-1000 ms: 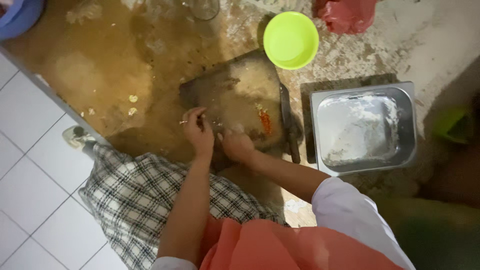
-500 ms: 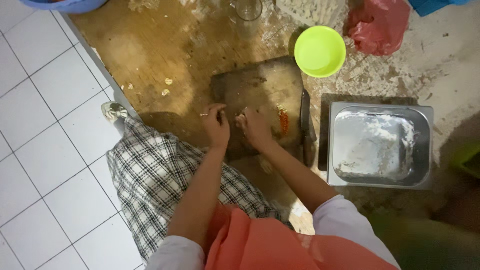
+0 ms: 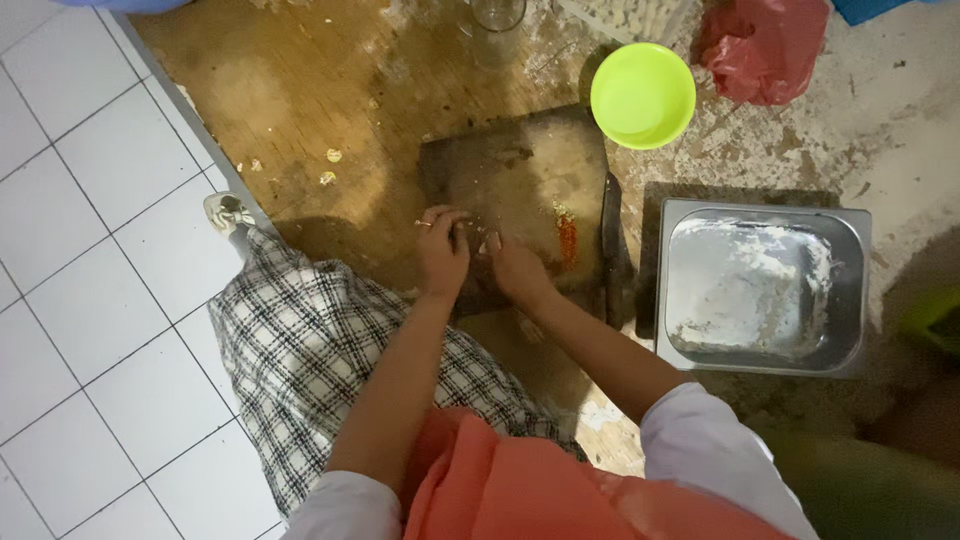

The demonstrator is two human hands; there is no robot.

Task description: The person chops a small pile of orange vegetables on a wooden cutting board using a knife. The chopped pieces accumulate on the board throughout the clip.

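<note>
A dark wooden cutting board (image 3: 530, 170) lies on the worn wooden counter. My left hand (image 3: 442, 248) and my right hand (image 3: 512, 266) meet at the board's near edge, fingers curled around something small and pale that I cannot make out. A ring shows on my left hand. A red chilli (image 3: 567, 240) lies on the board just right of my right hand. A dark knife (image 3: 611, 240) rests along the board's right edge.
A lime green bowl (image 3: 643, 95) stands beyond the board. A steel tray (image 3: 762, 288) dusted with white flour sits at the right. A red plastic bag (image 3: 762, 48) and a glass (image 3: 498, 14) are at the back. White floor tiles (image 3: 90, 300) lie to the left.
The view has shifted, so the board and tray sit further right and lower in frame. Both hands stay together at the board's near edge.
</note>
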